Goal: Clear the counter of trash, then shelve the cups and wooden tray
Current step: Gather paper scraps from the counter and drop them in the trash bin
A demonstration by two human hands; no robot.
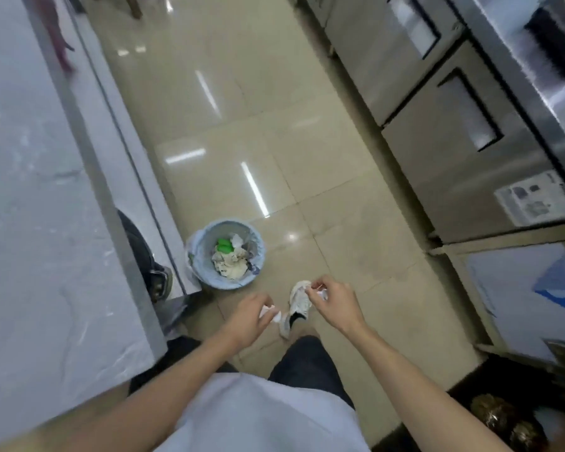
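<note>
While both hands (252, 316) grip it, trash (269, 313) looks white, crumpled.

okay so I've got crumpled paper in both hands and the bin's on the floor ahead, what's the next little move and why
Probably step forward and bring both hands over the bin, then let go. The left hand and right hand each grip white crumpled paper, but both are short of the bin's rim, over bare floor and a shoe. Dropped now, the paper would likely miss. The bin is open, with trash already inside.

My left hand (250, 316) gripping crumpled white paper (269, 313), my right hand (335, 301) pinching another scrap (322, 293), lined bin (225, 252) just above, frame centre
</note>
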